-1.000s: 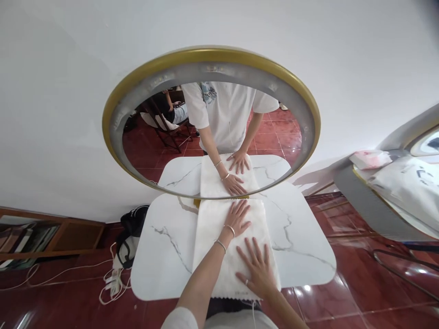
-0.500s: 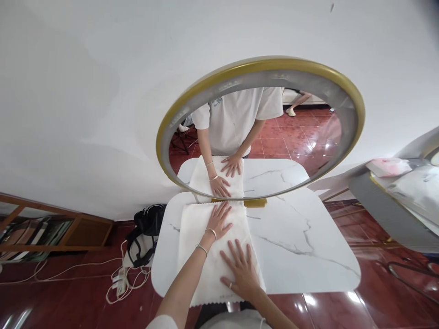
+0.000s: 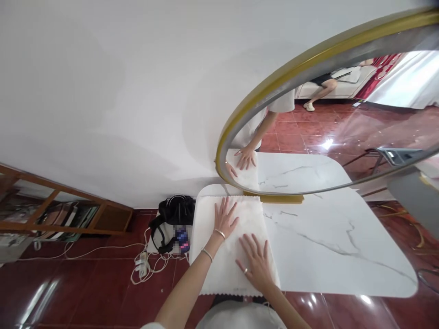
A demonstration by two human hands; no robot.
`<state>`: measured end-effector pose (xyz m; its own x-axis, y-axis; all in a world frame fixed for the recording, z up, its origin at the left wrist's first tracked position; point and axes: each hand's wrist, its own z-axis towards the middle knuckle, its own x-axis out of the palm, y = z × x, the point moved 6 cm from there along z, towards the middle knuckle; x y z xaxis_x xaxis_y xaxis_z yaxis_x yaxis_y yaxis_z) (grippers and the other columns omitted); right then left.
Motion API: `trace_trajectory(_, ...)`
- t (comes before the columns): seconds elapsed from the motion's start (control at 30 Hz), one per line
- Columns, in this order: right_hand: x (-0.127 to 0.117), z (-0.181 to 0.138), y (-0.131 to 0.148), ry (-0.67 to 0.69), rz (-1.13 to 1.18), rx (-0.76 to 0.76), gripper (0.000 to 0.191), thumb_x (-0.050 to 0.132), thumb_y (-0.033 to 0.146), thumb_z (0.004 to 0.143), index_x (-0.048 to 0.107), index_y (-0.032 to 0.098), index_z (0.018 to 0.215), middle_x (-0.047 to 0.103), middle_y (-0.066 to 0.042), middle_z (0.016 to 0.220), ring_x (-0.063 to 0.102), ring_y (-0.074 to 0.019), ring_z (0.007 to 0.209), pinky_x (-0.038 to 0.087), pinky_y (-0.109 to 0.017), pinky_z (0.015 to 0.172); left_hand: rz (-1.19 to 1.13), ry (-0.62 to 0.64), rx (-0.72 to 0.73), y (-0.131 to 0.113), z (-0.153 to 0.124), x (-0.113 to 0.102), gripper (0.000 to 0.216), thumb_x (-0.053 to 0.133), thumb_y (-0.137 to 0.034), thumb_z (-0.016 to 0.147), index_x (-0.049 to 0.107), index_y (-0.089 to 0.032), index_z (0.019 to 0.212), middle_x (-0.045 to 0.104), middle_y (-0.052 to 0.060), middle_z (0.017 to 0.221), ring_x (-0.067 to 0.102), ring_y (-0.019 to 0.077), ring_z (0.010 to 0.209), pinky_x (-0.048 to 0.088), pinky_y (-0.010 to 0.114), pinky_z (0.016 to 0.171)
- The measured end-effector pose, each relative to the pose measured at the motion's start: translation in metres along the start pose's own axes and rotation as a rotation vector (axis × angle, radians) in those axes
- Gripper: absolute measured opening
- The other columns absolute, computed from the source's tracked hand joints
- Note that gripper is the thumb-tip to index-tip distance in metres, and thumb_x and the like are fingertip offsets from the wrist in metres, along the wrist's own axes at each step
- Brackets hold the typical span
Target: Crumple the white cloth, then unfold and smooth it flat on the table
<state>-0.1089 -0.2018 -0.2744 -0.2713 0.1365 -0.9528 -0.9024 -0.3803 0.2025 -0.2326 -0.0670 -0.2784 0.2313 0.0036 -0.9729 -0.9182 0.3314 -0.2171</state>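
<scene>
A white cloth (image 3: 219, 278) with a zigzag-cut edge lies flat on the left end of the marbled white table (image 3: 318, 242). My left hand (image 3: 224, 219), with two bracelets at the wrist, rests palm down on the cloth's far half, fingers spread. Nearer to me and to the right, my right hand (image 3: 257, 265) presses flat on the same cloth with its fingers apart and a ring on one of them. Neither hand grips anything. Faint marks show at the cloth's near edge.
A gold-rimmed oval mirror (image 3: 236, 114) stands at the table's back edge against the wall, reflecting my arms and a seated person's legs. Left of the table are a black bag (image 3: 176, 210), a power strip (image 3: 143, 265) with tangled cables, and a wooden shelf (image 3: 113, 219).
The view has turned left, so mirror and table sit further right in it. My left hand sits slightly nearer the cloth's left side; both hands stay flat on the cloth.
</scene>
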Motion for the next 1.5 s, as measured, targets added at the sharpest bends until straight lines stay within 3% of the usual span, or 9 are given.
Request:
trace_trajectory(0.2,0.012,0.055,-0.009,-0.08,-0.072,0.054,0.07,0.036,0.037,0.097,0.0,0.016,0.153,0.023,-0.013,0.156,0.015,-0.0283,0.145,0.015,-0.055,0.115,-0.004,-0.067,-0.175,0.028,-0.028,-0.003,0.054,0.044,-0.046,0.092,0.033,-0.036,0.144,0.02,0.007,0.158,0.015,0.0301,0.146,0.008,0.067,0.112)
trace_trajectory(0.47,0.04,0.13,-0.013,-0.102,-0.062,0.078,0.073,0.036,0.035,0.097,-0.005,0.01,0.152,0.014,-0.018,0.157,0.008,-0.0282,0.146,0.018,-0.051,0.115,-0.057,-0.044,-0.251,0.045,0.009,-0.009,0.058,0.044,-0.046,0.091,0.034,-0.029,0.146,0.021,0.009,0.158,0.017,0.0357,0.145,0.004,0.069,0.111)
trace_trajectory(0.7,0.051,0.182,-0.025,-0.067,-0.065,0.161,0.062,0.03,0.037,0.096,0.019,0.01,0.151,0.033,-0.019,0.151,0.022,-0.0342,0.141,0.008,-0.063,0.11,-0.07,-0.046,-0.275,0.068,0.053,-0.008,0.065,0.041,-0.047,0.091,0.024,-0.024,0.15,0.018,0.008,0.159,0.012,0.0303,0.146,-0.003,0.066,0.113)
trace_trajectory(0.8,0.058,0.209,-0.039,0.058,-0.019,0.239,0.056,0.028,0.034,0.095,0.032,0.013,0.147,0.044,-0.018,0.144,0.036,-0.0373,0.131,0.018,-0.063,0.105,-0.083,-0.03,-0.298,0.073,0.069,-0.006,0.068,0.038,-0.047,0.092,0.02,-0.019,0.151,0.025,0.008,0.157,0.016,0.0289,0.146,-0.003,0.065,0.114)
trace_trajectory(0.93,0.065,0.238,-0.053,0.136,0.003,0.285,0.052,0.028,0.033,0.095,0.041,0.014,0.142,0.052,-0.018,0.136,0.045,-0.036,0.123,0.031,-0.054,0.1,-0.077,-0.017,-0.288,0.076,0.076,-0.006,0.062,0.037,-0.048,0.093,0.031,-0.02,0.147,0.032,0.007,0.154,0.022,0.0282,0.144,0.001,0.064,0.115)
trace_trajectory(1.07,0.063,0.231,-0.047,0.156,0.003,0.289,0.054,0.028,0.036,0.095,0.04,0.012,0.142,0.049,-0.019,0.138,0.043,-0.0372,0.124,0.03,-0.057,0.1,-0.071,-0.052,-0.273,0.074,0.056,-0.01,0.055,0.04,-0.047,0.093,0.039,-0.026,0.143,0.022,0.006,0.158,0.014,0.0286,0.146,0.007,0.061,0.116)
trace_trajectory(1.3,0.043,0.139,-0.013,0.009,-0.077,0.131,0.058,0.029,0.041,0.097,0.024,0.02,0.15,0.025,-0.01,0.156,0.011,-0.0312,0.145,0.002,-0.063,0.111,-0.07,-0.026,-0.278,0.054,-0.021,-0.012,0.057,0.044,-0.05,0.091,0.037,-0.032,0.144,0.013,0.005,0.16,0.005,0.0341,0.147,0.005,0.065,0.114)
trace_trajectory(1.4,0.041,0.131,-0.013,0.002,-0.082,0.14,0.061,0.031,0.042,0.096,0.022,0.019,0.151,0.022,-0.01,0.157,0.004,-0.0316,0.146,0.006,-0.061,0.112,-0.077,-0.032,-0.255,0.049,-0.024,-0.009,0.059,0.045,-0.049,0.09,0.034,-0.033,0.146,0.013,0.005,0.16,0.005,0.0345,0.147,0.003,0.065,0.114)
trace_trajectory(1.5,0.043,0.158,-0.02,0.03,-0.067,0.166,0.058,0.029,0.04,0.096,0.032,0.012,0.147,0.026,-0.015,0.154,0.009,-0.0332,0.145,0.012,-0.054,0.113,-0.073,-0.062,-0.262,0.053,-0.001,-0.009,0.058,0.046,-0.048,0.09,0.035,-0.032,0.145,0.017,0.006,0.159,0.005,0.0337,0.147,0.004,0.066,0.113)
